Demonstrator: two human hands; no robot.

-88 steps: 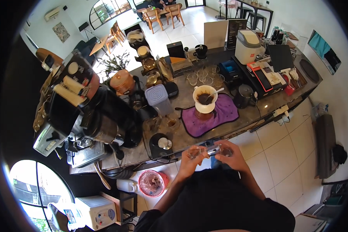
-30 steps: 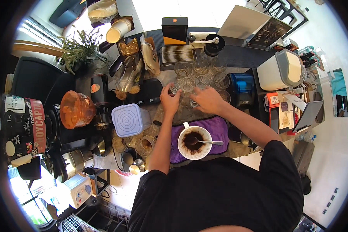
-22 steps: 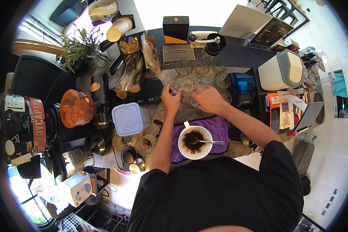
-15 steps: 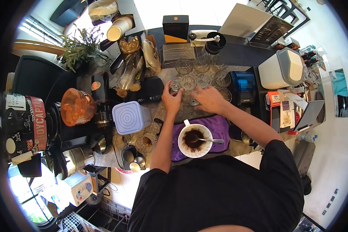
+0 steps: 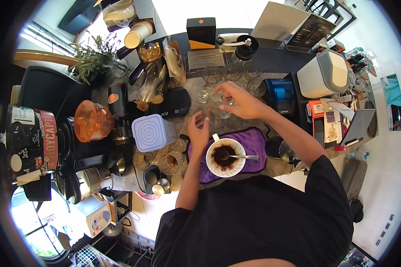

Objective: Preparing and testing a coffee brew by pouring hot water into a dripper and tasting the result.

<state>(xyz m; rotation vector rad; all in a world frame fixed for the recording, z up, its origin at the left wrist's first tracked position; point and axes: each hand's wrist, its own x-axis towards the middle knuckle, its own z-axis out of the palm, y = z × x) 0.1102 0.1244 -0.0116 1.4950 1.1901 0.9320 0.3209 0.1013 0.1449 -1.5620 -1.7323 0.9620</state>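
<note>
My right hand point(image 5: 241, 101) reaches in from the right with its thumb and fingers curved around a clear glass point(image 5: 220, 95), which they partly hide. Several other clear glasses point(image 5: 212, 75) stand grouped beyond it. A small footed glass point(image 5: 202, 96) is left of the fingers, and another small glass point(image 5: 225, 114) stands just below the thumb. My left hand point(image 5: 198, 128) hovers over the counter, fingers loosely apart and holding nothing. Nearer me, a white cup point(image 5: 214, 167) with dark coffee grounds inside and a spoon point(image 5: 245, 157) resting in it sits on a purple cloth point(image 5: 255, 139).
A lidded pale blue container point(image 5: 152, 132), a black scale point(image 5: 177, 101) and used glasses point(image 5: 169, 163) lie left of my left arm. To the right is a blue-fronted black machine point(image 5: 279, 99). A hand grinder point(image 5: 245, 48) and a black box point(image 5: 201, 30) stand behind the glasses.
My left hand has let go of the small footed glass and drawn back toward me. My right hand has shifted up and left, from the small glass to a larger one.
</note>
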